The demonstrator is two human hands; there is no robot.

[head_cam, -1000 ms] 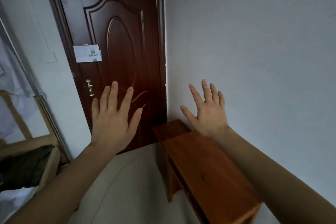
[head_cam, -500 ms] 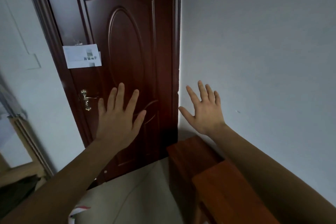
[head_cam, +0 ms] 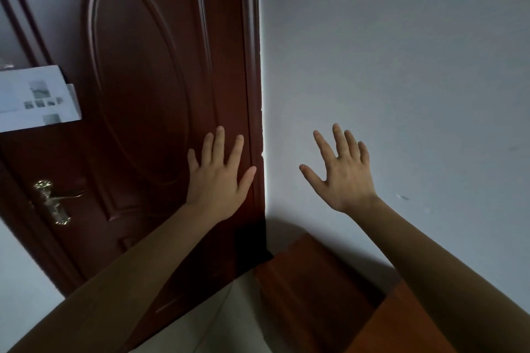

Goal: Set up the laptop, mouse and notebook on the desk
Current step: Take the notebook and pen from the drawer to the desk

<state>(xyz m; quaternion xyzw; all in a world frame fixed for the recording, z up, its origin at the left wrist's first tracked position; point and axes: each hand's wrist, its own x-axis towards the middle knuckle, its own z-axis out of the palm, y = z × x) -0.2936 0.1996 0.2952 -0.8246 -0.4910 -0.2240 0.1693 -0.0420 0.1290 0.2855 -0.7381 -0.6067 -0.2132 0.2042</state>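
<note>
Both hands are raised in front of the camera with fingers spread, and neither grasps anything. The bare left hand (head_cam: 219, 178) shows against the dark reddish-brown panelled wooden door (head_cam: 149, 89), though whether it touches the door cannot be told from this view. The bare right hand (head_cam: 342, 170) hangs in front of the plain pale grey wall (head_cam: 401, 66), apparently apart from it.

The only task thing in sight is the reddish-brown wooden desk (head_cam: 309, 289), low at the near right, set against the wall beside the door's right edge. Its long axis seems to run along the wall, from the far corner by the door back toward the person. It lies below both hands; the right forearm passes over its near end, so the right hand is the nearer one.

No laptop, mouse or notebook appears anywhere in the picture, so the setting-up is judged not yet begun, and those things must first be found out of view.
</note>
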